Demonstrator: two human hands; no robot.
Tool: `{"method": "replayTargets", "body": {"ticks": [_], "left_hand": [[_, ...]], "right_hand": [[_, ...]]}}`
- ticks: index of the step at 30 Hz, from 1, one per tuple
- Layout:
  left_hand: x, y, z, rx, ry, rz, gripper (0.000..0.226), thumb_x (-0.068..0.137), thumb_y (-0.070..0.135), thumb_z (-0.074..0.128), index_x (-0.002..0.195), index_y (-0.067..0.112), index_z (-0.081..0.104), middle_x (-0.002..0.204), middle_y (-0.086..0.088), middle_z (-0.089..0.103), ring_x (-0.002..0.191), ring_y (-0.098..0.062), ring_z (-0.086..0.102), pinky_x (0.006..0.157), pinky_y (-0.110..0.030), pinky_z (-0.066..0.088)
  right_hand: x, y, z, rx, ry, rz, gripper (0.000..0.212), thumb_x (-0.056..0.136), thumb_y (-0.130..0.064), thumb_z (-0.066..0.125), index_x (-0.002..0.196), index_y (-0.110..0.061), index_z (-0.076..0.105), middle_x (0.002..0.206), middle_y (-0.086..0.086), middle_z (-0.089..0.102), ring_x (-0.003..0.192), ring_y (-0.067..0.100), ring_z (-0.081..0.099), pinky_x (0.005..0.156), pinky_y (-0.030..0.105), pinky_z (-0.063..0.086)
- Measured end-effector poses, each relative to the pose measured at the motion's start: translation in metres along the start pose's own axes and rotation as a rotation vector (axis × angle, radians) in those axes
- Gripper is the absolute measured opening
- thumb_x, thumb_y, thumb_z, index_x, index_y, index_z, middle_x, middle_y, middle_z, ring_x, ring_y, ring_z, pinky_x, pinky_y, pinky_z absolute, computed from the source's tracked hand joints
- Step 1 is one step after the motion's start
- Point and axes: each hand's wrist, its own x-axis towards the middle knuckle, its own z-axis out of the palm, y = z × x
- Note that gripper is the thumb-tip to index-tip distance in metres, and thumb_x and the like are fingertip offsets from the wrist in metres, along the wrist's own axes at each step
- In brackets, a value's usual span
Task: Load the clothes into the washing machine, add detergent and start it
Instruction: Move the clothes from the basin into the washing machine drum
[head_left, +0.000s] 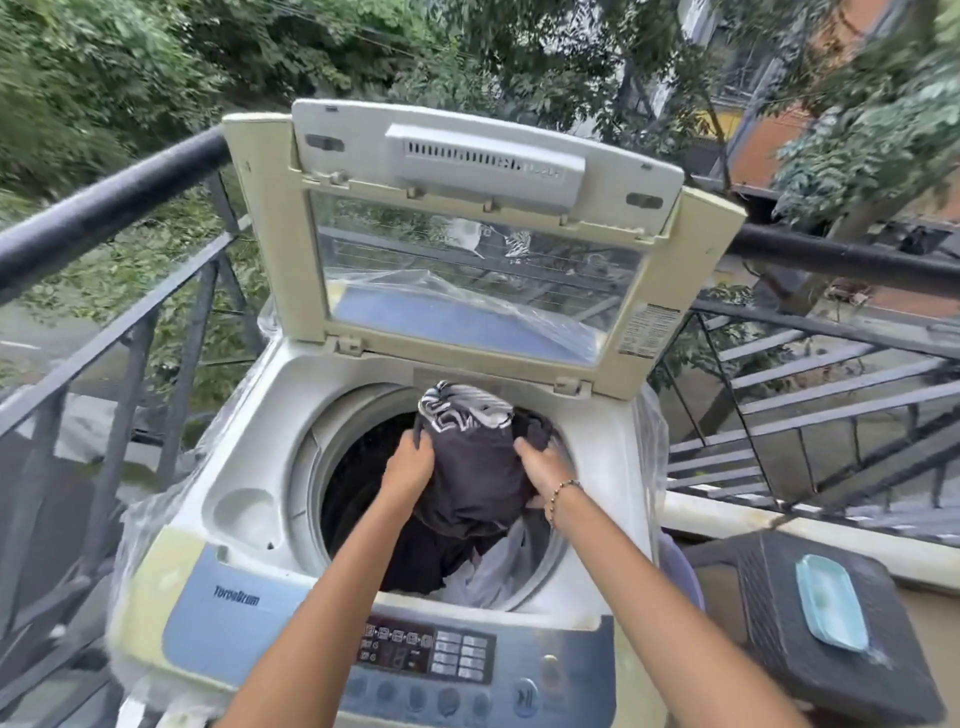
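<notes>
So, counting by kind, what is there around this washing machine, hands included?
Hands: 2 (left hand, right hand), both gripping the bundle
Washing machine: 1, lid up
Clothes bundle: 1
Bracelet: 1, on the right wrist
Light blue tray: 1
Dark stand under it: 1
Total: 7

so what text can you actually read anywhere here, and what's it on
"TurboDrum": on the blue front panel of the washing machine, left of the controls.
Control panel: icons and button labels, too small to read.
Sticker on the right edge of the open lid: print too small to read.
Grey lid handle: raised lettering at its right end, too blurred to read.
</notes>
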Motion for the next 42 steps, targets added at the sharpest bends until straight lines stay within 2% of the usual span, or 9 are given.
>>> {"method": "replayTargets", "body": {"ticks": [4, 10, 16, 22, 27, 29, 31, 35, 42], "left_hand": [[0.019, -0.030, 0.015, 0.232, -0.214, -0.198, 0.049, 0.097, 0.030, 0.042, 0.141, 0.011, 0.035, 0.140, -0.016, 0.046, 0.123, -0.032, 0.049, 0.099, -0.037, 0.043], [0.015, -0.032, 0.041, 0.216, -0.185, -0.186, 0.040, 0.097, 0.029, 0.038, 0.133, 0.013, 0.042, 0.124, -0.013, 0.056, 0.108, -0.030, 0.059, 0.095, -0.038, 0.046], [-0.050, 0.034, 0.084, 0.042, 0.145, 0.237, 0.038, 0.095, 0.021, 0.038, 0.131, 0.009, 0.040, 0.126, -0.008, 0.057, 0.103, -0.026, 0.056, 0.080, -0.031, 0.036], [-0.114, 0.100, 0.167, -0.149, 0.137, 0.509, 0.031, 0.096, 0.014, 0.039, 0.127, 0.014, 0.044, 0.111, -0.001, 0.054, 0.097, -0.015, 0.053, 0.077, -0.025, 0.036], [-0.142, 0.113, 0.269, -0.214, -0.005, 0.505, 0.025, 0.100, 0.015, 0.036, 0.124, 0.013, 0.045, 0.111, 0.005, 0.052, 0.091, 0.000, 0.051, 0.071, -0.004, 0.035], [-0.148, 0.096, 0.318, -0.173, -0.077, 0.449, 0.021, 0.101, 0.019, 0.034, 0.118, 0.018, 0.045, 0.101, 0.013, 0.050, 0.085, 0.009, 0.048, 0.071, -0.009, 0.035], [-0.140, 0.069, 0.363, -0.094, -0.128, 0.344, 0.018, 0.101, 0.022, 0.034, 0.114, 0.019, 0.046, 0.095, 0.016, 0.051, 0.085, 0.002, 0.051, 0.070, -0.014, 0.035], [-0.095, -0.010, 0.448, 0.152, -0.075, 0.175, 0.026, 0.098, 0.016, 0.041, 0.117, 0.002, 0.051, 0.114, -0.015, 0.059, 0.106, -0.032, 0.056, 0.087, -0.037, 0.043], [0.006, -0.163, 0.523, 0.351, -0.085, -0.060, 0.030, 0.098, 0.016, 0.042, 0.121, -0.003, 0.048, 0.117, -0.026, 0.057, 0.109, -0.038, 0.055, 0.090, -0.038, 0.041]], "right_hand": [[-0.023, -0.001, 0.005, -0.138, -0.001, 0.100, 0.056, 0.089, -0.019, 0.049, 0.140, -0.002, 0.032, 0.145, 0.015, 0.041, 0.131, 0.032, 0.043, 0.107, 0.044, 0.040], [-0.027, 0.000, -0.006, -0.181, -0.069, 0.037, 0.037, 0.092, -0.010, 0.044, 0.128, -0.013, 0.048, 0.123, 0.007, 0.052, 0.113, 0.023, 0.052, 0.096, 0.038, 0.049], [-0.043, -0.021, -0.057, -0.087, -0.037, -0.330, 0.018, 0.093, -0.015, 0.050, 0.085, -0.024, 0.063, 0.087, -0.003, 0.065, 0.074, 0.011, 0.062, 0.069, 0.025, 0.055], [-0.036, -0.023, -0.160, 0.000, 0.082, -0.493, 0.022, 0.095, -0.007, 0.047, 0.084, -0.017, 0.062, 0.070, -0.002, 0.061, 0.050, 0.003, 0.055, 0.049, 0.014, 0.046], [0.003, 0.022, -0.240, 0.060, 0.138, -0.364, 0.029, 0.094, -0.004, 0.045, 0.075, -0.021, 0.060, 0.066, 0.000, 0.059, 0.044, -0.001, 0.054, 0.049, 0.019, 0.047], [0.026, 0.054, -0.268, 0.079, 0.174, -0.294, 0.024, 0.095, -0.004, 0.045, 0.080, -0.014, 0.061, 0.066, 0.000, 0.058, 0.048, 0.006, 0.054, 0.047, 0.019, 0.046], [0.048, 0.092, -0.287, 0.125, 0.193, -0.214, 0.018, 0.096, -0.004, 0.045, 0.087, -0.007, 0.061, 0.066, 0.003, 0.056, 0.045, 0.005, 0.052, 0.042, 0.014, 0.044], [0.109, 0.185, -0.310, 0.179, 0.177, -0.057, 0.029, 0.097, -0.005, 0.044, 0.073, -0.014, 0.056, 0.062, 0.005, 0.052, 0.031, -0.002, 0.045, 0.035, 0.013, 0.038], [0.213, 0.367, -0.292, 0.192, 0.150, 0.258, 0.030, 0.095, -0.004, 0.045, 0.070, -0.017, 0.054, 0.063, 0.003, 0.051, 0.028, -0.001, 0.044, 0.033, 0.012, 0.038]]}}
